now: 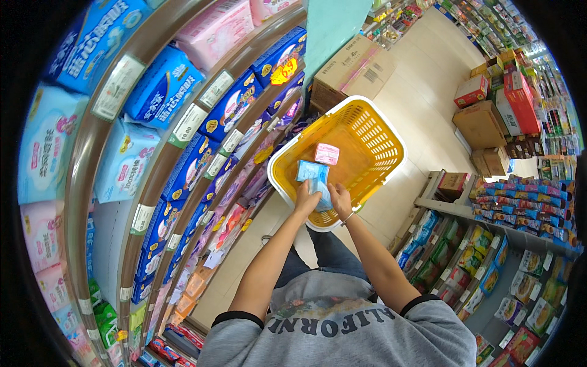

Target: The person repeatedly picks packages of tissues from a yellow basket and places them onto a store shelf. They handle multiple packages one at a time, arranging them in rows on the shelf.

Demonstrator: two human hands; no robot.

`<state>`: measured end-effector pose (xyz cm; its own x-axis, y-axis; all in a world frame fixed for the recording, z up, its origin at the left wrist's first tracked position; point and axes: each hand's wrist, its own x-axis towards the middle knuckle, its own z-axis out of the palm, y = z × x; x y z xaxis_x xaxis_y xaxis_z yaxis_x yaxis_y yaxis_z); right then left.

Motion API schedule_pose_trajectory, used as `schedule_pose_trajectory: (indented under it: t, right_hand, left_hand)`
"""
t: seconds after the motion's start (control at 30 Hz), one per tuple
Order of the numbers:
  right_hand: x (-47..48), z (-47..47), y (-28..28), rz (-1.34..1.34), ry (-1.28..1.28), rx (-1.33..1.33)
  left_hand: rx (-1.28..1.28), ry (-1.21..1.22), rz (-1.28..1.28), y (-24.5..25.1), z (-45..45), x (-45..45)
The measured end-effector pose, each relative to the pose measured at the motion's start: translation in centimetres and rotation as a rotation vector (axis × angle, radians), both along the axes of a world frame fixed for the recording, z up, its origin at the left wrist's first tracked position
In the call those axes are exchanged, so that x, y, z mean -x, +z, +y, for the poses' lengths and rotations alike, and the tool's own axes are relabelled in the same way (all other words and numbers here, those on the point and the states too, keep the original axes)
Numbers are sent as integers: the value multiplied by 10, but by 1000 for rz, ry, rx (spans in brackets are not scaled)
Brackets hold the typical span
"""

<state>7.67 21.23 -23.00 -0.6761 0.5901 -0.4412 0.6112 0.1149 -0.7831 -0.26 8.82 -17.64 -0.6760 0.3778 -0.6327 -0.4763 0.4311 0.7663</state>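
My left hand and my right hand are both over the near end of a yellow plastic shopping basket with a white rim. Between them they grip a light-blue soft plastic pack, with fingers at its left and right sides. A blue packet face shows just beyond my fingers; whether it belongs to the same pack I cannot tell. Farther in, a small pink-and-white pack lies in the basket. A thin bracelet circles my right wrist.
Shelves of sanitary-pad packs with price tags line my left side. Cardboard cartons stand beyond the basket by a pale green pillar. Shelves of packaged food and stacked boxes are to the right. Tiled floor runs between.
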Motion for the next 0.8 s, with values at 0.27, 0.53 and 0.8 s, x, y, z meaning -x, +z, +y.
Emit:
schedule_pose_trajectory:
  t: [0.27,0.53,0.8]
  right_hand:
    - [22,-13,126,312,-72,196]
    - [32,-51,202,640,16,120]
    - [52,-120,291,791,230,179]
  left_hand:
    - [-292,319,112,73,-25,-3]
    - [-513,458,272,180,-57,-4]
    - [-647,615,579,248,-129,-1]
